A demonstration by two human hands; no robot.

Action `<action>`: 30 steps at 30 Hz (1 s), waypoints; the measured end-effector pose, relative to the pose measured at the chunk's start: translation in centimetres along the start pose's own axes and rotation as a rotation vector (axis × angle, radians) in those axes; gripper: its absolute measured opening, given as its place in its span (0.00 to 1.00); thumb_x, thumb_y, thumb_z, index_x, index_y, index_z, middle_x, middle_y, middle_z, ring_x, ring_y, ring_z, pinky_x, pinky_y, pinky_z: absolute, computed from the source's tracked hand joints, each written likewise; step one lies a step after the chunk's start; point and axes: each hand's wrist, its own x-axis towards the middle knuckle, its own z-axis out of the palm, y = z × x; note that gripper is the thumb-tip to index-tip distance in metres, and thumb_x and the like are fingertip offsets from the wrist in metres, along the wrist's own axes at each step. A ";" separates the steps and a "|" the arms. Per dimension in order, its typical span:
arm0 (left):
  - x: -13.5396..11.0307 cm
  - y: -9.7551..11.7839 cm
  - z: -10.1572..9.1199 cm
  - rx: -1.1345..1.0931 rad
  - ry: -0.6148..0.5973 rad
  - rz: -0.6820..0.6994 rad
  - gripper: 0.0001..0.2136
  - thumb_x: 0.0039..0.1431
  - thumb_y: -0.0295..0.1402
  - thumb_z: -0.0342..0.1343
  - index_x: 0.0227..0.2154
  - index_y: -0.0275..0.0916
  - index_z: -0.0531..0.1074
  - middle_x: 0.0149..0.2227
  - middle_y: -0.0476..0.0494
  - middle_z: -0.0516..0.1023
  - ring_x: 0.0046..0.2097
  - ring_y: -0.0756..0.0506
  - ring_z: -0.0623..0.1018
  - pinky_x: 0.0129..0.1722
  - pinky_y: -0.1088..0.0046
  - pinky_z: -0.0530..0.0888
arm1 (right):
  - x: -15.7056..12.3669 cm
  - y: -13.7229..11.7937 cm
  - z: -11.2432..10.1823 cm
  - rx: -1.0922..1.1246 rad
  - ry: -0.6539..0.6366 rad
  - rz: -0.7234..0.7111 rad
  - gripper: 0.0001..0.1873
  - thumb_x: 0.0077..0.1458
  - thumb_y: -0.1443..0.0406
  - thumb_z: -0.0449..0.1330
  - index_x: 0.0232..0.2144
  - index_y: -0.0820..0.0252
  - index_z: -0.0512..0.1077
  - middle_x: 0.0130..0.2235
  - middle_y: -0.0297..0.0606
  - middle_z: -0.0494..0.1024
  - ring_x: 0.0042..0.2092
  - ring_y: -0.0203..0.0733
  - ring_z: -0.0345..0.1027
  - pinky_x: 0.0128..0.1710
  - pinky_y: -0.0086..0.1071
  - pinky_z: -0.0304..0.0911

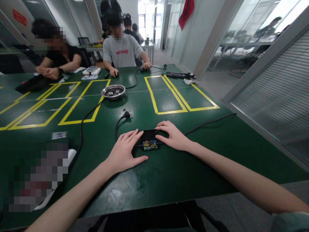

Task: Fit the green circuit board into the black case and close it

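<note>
A small open black plastic case (149,134) lies on the green table in front of me. Its near part holds a circuit board (150,145) with copper-wound coils and blue parts. My left hand (124,149) is at the case's left side, fingers stretched out, fingertips at the far left corner and thumb apart. My right hand (172,137) has its thumb and index finger around the right edge of the case's far part. A black cord with a plug (127,114) curves out from beneath my left hand. Another black cable (210,123) runs off to the right.
A steel bowl (113,91) holds small metal parts. Yellow tape (172,112) marks rectangles on the table (193,177). At left lies a white-edged, blurred-out object (41,180) beside a long cable. A black tripod-like item (180,75) lies far right. Two people sit opposite.
</note>
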 end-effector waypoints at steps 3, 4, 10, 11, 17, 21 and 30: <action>0.1 0.2 0.1 -0.030 -0.016 -0.006 0.42 0.59 0.45 0.68 0.71 0.38 0.58 0.66 0.30 0.72 0.65 0.31 0.72 0.63 0.47 0.70 | 0.0 -0.5 -0.3 0.258 -0.040 0.087 0.11 0.61 0.66 0.64 0.46 0.60 0.77 0.43 0.42 0.82 0.42 0.45 0.75 0.46 0.42 0.73; 0.1 0.2 0.1 -0.050 -0.009 -0.004 0.42 0.60 0.43 0.68 0.72 0.39 0.56 0.65 0.32 0.74 0.64 0.32 0.74 0.63 0.49 0.71 | 0.0 -0.8 -0.4 0.340 -0.059 0.120 0.10 0.60 0.66 0.64 0.45 0.59 0.76 0.41 0.40 0.82 0.39 0.42 0.75 0.42 0.40 0.73; 0.2 0.2 0.1 -0.128 0.038 0.017 0.39 0.61 0.36 0.66 0.73 0.43 0.55 0.57 0.39 0.81 0.56 0.36 0.79 0.59 0.53 0.73 | 0.1 -1.5 -0.3 0.606 -0.023 0.226 0.08 0.56 0.62 0.65 0.39 0.59 0.75 0.36 0.37 0.82 0.36 0.40 0.80 0.39 0.36 0.76; 0.1 0.2 0.1 -0.135 0.043 0.015 0.39 0.61 0.36 0.66 0.72 0.43 0.56 0.56 0.39 0.81 0.55 0.36 0.79 0.59 0.54 0.73 | 0.1 -1.5 -0.3 0.617 -0.013 0.234 0.09 0.55 0.62 0.65 0.38 0.59 0.75 0.35 0.36 0.82 0.35 0.40 0.80 0.39 0.36 0.77; 0.0 0.3 0.0 -0.155 0.048 0.009 0.38 0.61 0.35 0.66 0.72 0.43 0.57 0.55 0.40 0.81 0.54 0.37 0.80 0.58 0.55 0.74 | -0.1 -1.4 -0.2 0.637 0.031 0.259 0.10 0.53 0.61 0.67 0.36 0.59 0.75 0.32 0.35 0.82 0.33 0.40 0.80 0.37 0.35 0.77; 0.0 0.4 -0.1 -0.163 0.039 0.001 0.37 0.61 0.34 0.66 0.71 0.43 0.58 0.55 0.39 0.81 0.54 0.37 0.80 0.58 0.55 0.74 | -0.2 -1.5 -0.2 0.632 0.038 0.255 0.10 0.52 0.61 0.67 0.36 0.59 0.75 0.32 0.36 0.82 0.34 0.41 0.80 0.37 0.35 0.78; 0.0 0.6 -0.3 -0.184 0.042 -0.002 0.36 0.61 0.33 0.66 0.70 0.44 0.60 0.55 0.40 0.81 0.53 0.38 0.80 0.58 0.56 0.74 | -0.3 -1.6 -0.3 0.642 0.026 0.241 0.10 0.54 0.61 0.67 0.37 0.59 0.75 0.35 0.38 0.83 0.36 0.42 0.81 0.40 0.36 0.79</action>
